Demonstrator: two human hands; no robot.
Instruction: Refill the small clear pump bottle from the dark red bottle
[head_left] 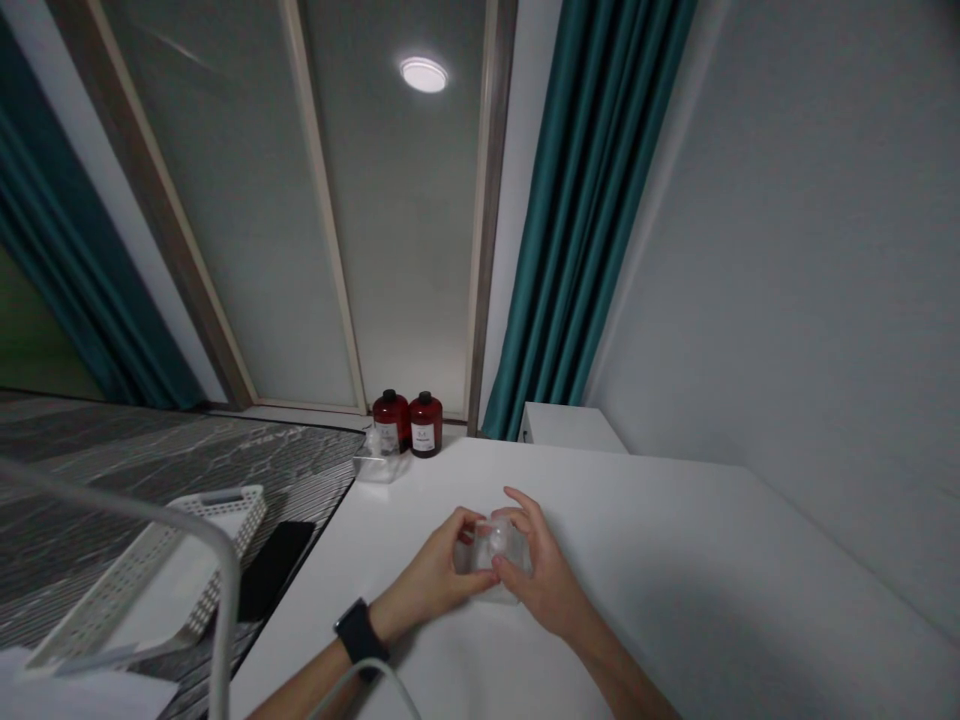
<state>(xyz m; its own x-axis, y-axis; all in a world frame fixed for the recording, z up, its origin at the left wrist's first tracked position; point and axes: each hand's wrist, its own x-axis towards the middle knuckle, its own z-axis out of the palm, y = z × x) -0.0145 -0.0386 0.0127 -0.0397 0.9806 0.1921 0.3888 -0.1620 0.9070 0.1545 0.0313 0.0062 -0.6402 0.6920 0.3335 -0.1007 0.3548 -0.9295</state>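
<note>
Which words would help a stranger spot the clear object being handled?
Start at the white table and find the left hand and right hand. Between them is a clear boxy object. Unlike the clear container near the dark red bottles, this one has both hands around it.

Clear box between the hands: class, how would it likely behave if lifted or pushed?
The clear box is probably light, being small and see-through. Its squared shape suggests it would slide rather than roll. Its straight edges hint that it's stiff.

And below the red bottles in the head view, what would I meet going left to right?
White basket, flat black item, dark wristwatch, left hand, clear container, right hand.
</note>
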